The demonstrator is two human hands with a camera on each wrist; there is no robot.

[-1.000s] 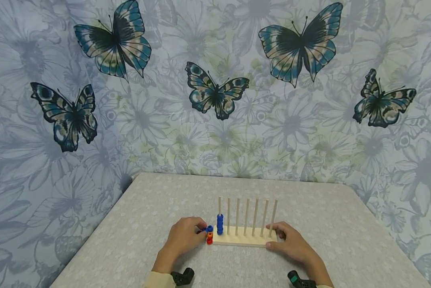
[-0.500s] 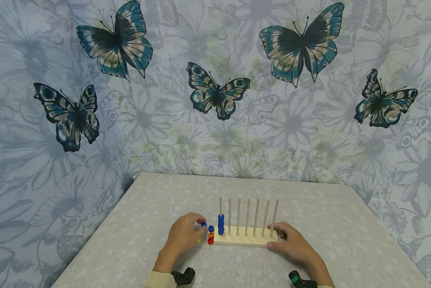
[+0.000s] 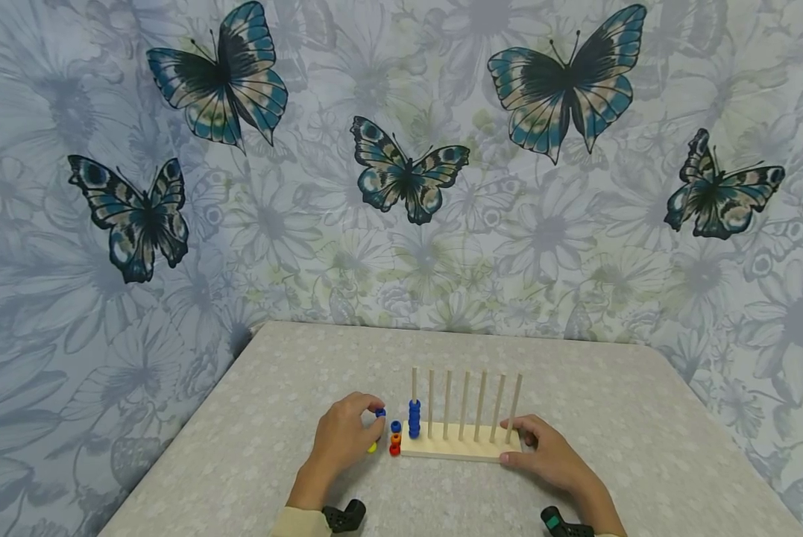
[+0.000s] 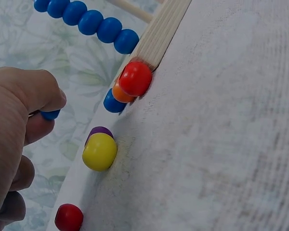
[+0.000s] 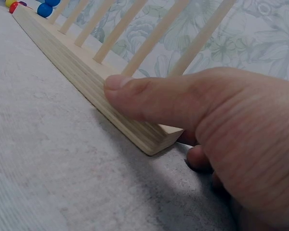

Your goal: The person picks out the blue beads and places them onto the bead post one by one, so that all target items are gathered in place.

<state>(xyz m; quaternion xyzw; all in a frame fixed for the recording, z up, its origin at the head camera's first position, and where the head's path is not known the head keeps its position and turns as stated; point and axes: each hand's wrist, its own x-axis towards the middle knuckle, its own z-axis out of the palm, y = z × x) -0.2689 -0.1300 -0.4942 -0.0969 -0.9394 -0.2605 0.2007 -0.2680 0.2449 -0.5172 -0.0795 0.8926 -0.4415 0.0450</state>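
Note:
My left hand (image 3: 344,434) pinches a blue bead (image 4: 50,115) between thumb and forefinger, raised to the left of a wooden peg rack (image 3: 451,447). Several blue beads (image 3: 414,419) are stacked on the rack's leftmost peg; its other upright pegs carry none. At the right end, my right hand (image 3: 542,450) grips the base, thumb on the front edge in the right wrist view and the other fingers behind. Against the rack's left end lie a red bead (image 4: 136,78), an orange bead (image 4: 121,92) and a blue bead (image 4: 113,102) in a row.
Below the left hand lie a yellow bead (image 4: 100,152), a purple bead (image 4: 101,130) partly behind it, and another red bead (image 4: 69,217). The patterned tablecloth (image 3: 455,500) reaches back to a wall (image 3: 414,276) with butterflies.
The left hand has lifted the blue bead up from beside the small row of beads, and a yellow bead has come into view beneath it. The right hand keeps its grip on the rack.

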